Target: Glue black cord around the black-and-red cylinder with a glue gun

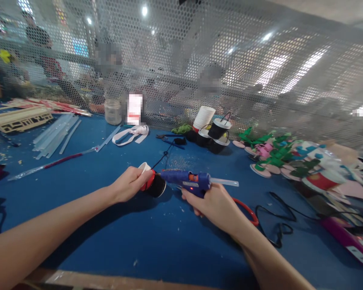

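My left hand point(127, 184) grips a small paper cup point(153, 183) lying on its side, with a white rim, a red band and black wrapping. A black cord point(165, 155) runs from the cup toward the back. My right hand point(213, 203) holds a blue hot glue gun point(189, 180) with its nozzle touching the cup. A clear glue stick point(226, 182) sticks out of the gun's rear. Both hands hover just above the blue table point(109, 241).
Wrapped cups and a white cup stack point(213, 131) stand behind. Felt flowers and craft pieces point(287, 161) fill the right. Red-handled scissors point(248, 210) and a black cable point(278, 229) lie near my right wrist. Clear glue sticks point(56, 135) lie left. A perforated screen point(230, 60) walls the back.
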{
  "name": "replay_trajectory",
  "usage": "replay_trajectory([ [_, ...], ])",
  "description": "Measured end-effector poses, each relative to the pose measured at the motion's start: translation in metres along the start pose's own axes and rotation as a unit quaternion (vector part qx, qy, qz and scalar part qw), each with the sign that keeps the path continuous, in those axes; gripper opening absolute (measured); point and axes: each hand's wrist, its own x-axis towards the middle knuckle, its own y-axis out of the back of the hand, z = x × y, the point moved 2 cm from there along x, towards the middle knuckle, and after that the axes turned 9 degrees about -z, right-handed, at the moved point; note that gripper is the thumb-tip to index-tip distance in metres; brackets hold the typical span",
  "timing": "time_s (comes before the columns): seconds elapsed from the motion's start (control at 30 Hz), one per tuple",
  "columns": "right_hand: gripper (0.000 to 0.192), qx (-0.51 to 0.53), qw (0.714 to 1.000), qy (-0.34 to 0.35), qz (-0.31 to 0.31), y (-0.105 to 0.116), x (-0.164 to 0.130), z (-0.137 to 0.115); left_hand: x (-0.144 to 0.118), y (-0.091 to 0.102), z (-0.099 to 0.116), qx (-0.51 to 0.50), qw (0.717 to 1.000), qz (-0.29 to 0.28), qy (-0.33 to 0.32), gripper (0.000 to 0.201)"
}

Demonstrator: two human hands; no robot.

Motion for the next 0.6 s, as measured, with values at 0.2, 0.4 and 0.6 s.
replay_trajectory([
  [0.2,0.02,-0.008,1.0,-0.009,-0.003,0.0003,0.0003,-0.0018,0.0,0.0003,-0.0004,0.02,1.0,0.0,0.0,0.045],
  [0.4,0.02,-0.021,1.0,0.002,0.0,-0.0006,-0.0016,-0.0025,-0.0003,0.0007,0.0002,0.02,1.0,-0.001,0.017,0.045],
  [0.6,0.019,-0.005,1.0,-0.002,-0.006,0.0006,-0.0004,-0.0047,0.0004,0.0005,-0.0009,0.017,1.0,0.0,0.003,0.044],
])
